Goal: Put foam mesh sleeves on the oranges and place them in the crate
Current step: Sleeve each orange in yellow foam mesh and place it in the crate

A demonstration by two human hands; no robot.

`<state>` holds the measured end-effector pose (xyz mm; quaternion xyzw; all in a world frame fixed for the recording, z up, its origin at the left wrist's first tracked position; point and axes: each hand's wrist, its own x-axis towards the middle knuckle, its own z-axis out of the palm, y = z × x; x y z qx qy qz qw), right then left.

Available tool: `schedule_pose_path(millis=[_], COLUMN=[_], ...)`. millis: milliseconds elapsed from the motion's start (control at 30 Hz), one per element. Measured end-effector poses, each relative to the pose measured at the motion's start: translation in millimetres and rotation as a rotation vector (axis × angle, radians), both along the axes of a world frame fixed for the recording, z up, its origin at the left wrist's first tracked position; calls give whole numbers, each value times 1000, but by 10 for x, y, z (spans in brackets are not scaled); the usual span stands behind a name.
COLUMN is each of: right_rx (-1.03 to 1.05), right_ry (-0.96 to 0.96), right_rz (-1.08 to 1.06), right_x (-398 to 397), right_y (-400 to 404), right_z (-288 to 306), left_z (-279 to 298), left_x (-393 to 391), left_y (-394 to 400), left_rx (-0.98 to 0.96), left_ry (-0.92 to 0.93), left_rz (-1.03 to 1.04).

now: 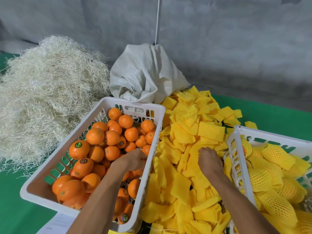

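far left of the left hand, a loose heap of pale straw-like fibre (45, 92) lies on the green counter (278, 112), coarse and tangled. beside it a white slotted plastic crate (94, 114) holds bare oranges (94, 135), round, glossy, several bearing small round stickers. the left hand (133, 159) reaches into this crate, fingers curled down over the oranges at the crate's right wall; whether it grips one cannot be told. behind the crate, beyond both hands, a crumpled off-white woven sack (145, 73) stands slumped against the grey wall. between the two hands and extending past them lies a pile of yellow foam mesh sleeves (185, 132), flat, rectangular, netted in texture. the right hand (211, 161) rests knuckles-up on this pile, fingers bent down into the sleeves; a pinch cannot be confirmed. just right of the right hand, a second white crate (236, 149) contains sleeved oranges (263, 178), each wrapped in stretched yellow mesh with open diamond holes.
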<state>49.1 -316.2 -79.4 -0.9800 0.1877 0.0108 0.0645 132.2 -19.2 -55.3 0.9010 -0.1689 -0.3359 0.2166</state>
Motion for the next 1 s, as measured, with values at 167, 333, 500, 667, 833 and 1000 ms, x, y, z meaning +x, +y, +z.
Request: schedule_pose_path(millis=[167,333,500,667,833,1000], right_rx=[181,677,1123,1181,1083,984], right_ry=[-261,-471,-693,-746,-697,-700], right_rz=[-18,-89,-92,-103,-94,-37], right_x=[-25,-19,-33,-60,-96,-77], right_y=[68,122,197,192,133,58], right_z=[83,166,248,348,362,431], left_z=[-35,141,416,447,332,261], left_x=[79,-133,-347,-420,-423,-380], left_y=[3,-215,-594,-1211,-1592,-1603], left_rx=[-384,-863,-989,-888,-887,-1033], left_ry=[-330,-601,-765,-603,-250,-51], left_rz=[392,554,223,118,307,477])
